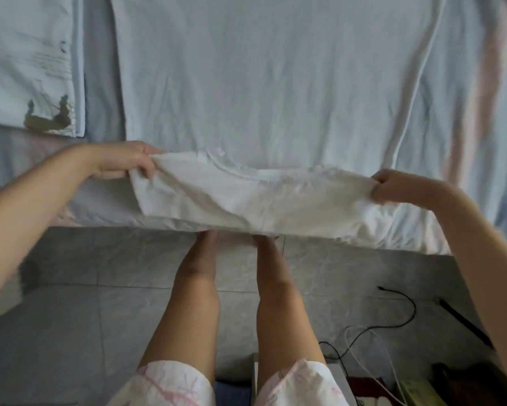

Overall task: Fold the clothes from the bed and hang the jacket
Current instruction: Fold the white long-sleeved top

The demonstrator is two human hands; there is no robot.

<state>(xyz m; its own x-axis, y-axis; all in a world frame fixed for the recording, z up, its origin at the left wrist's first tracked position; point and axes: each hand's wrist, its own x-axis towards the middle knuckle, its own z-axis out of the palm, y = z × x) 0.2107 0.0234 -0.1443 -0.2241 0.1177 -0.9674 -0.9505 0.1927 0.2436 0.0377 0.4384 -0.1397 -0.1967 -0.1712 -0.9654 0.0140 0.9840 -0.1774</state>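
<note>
A white T-shirt (246, 197) is stretched sideways over the near edge of the bed (275, 83), its neckline facing away from me. My left hand (123, 161) pinches its left end with curled fingers. My right hand (390, 186) grips its right end in a fist. The shirt hangs slightly between the two hands and hides the bed's edge and my feet. No jacket is in view.
A folded pale garment with a dark print (29, 68) lies at the bed's far left. A pink-striped cloth (480, 98) lies at the right. Cables (393, 317), a dark stick (463, 323) and boxes sit on the grey tiled floor at lower right.
</note>
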